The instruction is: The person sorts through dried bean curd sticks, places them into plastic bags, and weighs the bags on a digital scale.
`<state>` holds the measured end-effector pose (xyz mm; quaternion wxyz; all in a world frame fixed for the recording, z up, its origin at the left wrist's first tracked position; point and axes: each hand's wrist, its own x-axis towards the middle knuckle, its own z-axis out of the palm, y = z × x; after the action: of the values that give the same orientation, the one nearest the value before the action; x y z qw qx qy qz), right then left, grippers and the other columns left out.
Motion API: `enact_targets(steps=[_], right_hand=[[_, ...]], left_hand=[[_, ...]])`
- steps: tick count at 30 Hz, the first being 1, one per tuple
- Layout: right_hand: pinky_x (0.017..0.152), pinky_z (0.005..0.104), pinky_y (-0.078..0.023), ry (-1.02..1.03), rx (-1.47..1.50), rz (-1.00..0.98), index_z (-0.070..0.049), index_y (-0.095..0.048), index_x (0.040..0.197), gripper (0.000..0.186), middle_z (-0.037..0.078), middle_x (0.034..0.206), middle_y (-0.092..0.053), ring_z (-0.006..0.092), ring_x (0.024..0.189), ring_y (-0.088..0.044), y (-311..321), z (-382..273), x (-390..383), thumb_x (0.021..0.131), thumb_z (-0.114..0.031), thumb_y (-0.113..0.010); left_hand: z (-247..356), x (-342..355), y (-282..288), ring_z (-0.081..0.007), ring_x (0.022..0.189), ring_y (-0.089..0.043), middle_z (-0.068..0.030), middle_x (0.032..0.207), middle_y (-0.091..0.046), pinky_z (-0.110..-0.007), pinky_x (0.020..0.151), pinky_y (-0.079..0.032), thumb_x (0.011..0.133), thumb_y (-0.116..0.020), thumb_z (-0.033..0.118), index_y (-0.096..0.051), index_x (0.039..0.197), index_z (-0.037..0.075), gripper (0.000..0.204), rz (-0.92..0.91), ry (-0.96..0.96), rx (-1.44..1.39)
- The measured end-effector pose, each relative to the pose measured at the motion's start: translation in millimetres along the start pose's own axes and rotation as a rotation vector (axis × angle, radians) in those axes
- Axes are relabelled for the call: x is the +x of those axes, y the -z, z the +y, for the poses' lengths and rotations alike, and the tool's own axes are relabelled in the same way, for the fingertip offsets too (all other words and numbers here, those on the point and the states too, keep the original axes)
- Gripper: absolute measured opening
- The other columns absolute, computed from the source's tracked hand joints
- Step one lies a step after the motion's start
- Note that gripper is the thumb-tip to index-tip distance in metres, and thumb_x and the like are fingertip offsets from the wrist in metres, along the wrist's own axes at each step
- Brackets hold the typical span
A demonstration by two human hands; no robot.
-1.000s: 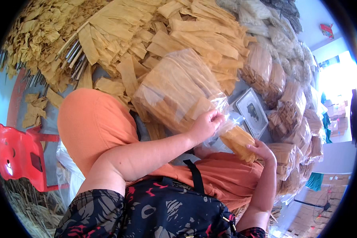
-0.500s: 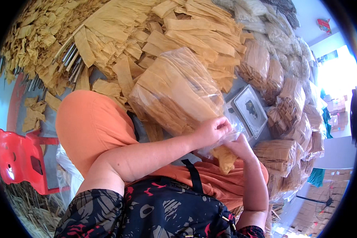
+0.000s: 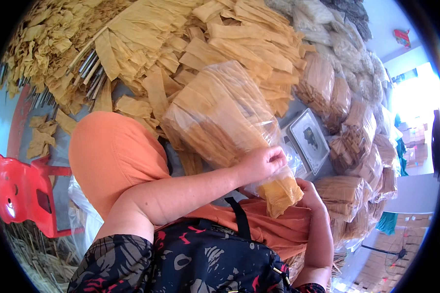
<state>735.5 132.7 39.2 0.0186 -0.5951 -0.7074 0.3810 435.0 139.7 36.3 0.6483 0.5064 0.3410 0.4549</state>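
Across my lap lies a clear plastic bag (image 3: 222,112) packed with folded yellow sheets that look like dried tofu skin. My left hand (image 3: 263,165) is closed, its fingertips pinching the film near the bag's mouth. From that end a yellow wad of tofu skin (image 3: 281,195) bulges toward me, over my orange-covered leg (image 3: 259,227). My right hand (image 3: 310,195) is at the wad's right side, partly hidden, and its fingers do not show well enough to tell their grip.
A flat metal-topped scale (image 3: 309,139) lies beyond my right hand. Filled bags (image 3: 340,195) are stacked along the right. Heaps of loose yellow sheets (image 3: 254,44) and poles (image 3: 90,73) spread ahead. A red plastic chair (image 3: 24,195) stands at the left.
My right hand has shifted right and down, away from my left. More of the yellow wad shows at the bag's end. The left hand keeps its pinch.
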Motion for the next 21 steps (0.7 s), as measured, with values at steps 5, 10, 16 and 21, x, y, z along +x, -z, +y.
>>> enact_targets(steps=[5,10,16,21], right_hand=[[0.076,0.0244,-0.048,-0.051,0.617,0.038,-0.002,-0.068,0.106,0.022,-0.001,0.095,-0.066,0.0061,0.085,-0.059,-1,-50,17,0.086,-0.009,-0.070],[0.071,0.0269,-0.050,0.018,0.650,0.225,-0.002,-0.068,0.104,0.022,0.000,0.093,-0.067,0.0082,0.082,-0.060,-30,-54,77,0.084,-0.011,-0.070],[0.067,0.0307,-0.052,0.131,0.648,0.381,-0.002,-0.069,0.102,0.019,0.001,0.090,-0.068,0.0123,0.077,-0.062,-42,-57,93,0.087,-0.014,-0.068],[0.096,0.0345,-0.046,0.092,1.291,0.327,-0.006,-0.036,0.144,0.054,0.011,0.132,-0.052,0.0212,0.117,-0.054,-73,-94,19,0.094,-0.008,-0.056]], left_hand=[[-1,0,1,-0.0051,0.074,-0.050,0.0024,0.081,-0.058,-0.023,0.066,-0.044,0.098,-0.059,0.015,-0.059,0.096,0.004,0.011,-0.038,-0.061,0.054],[7,1,-5,-0.0056,0.076,-0.051,0.0024,0.080,-0.058,-0.024,0.071,-0.045,0.098,-0.059,0.013,-0.060,0.096,0.003,0.010,-0.081,-0.036,0.085],[19,10,6,-0.0040,0.073,-0.050,0.0031,0.078,-0.056,-0.021,0.064,-0.043,0.099,-0.056,0.013,-0.060,0.097,0.003,0.011,-0.015,-0.016,-0.051],[17,1,10,-0.0062,0.064,-0.051,0.0015,0.073,-0.057,-0.023,0.060,-0.043,0.098,-0.059,0.015,-0.061,0.096,0.003,0.012,0.048,0.030,-0.107]])
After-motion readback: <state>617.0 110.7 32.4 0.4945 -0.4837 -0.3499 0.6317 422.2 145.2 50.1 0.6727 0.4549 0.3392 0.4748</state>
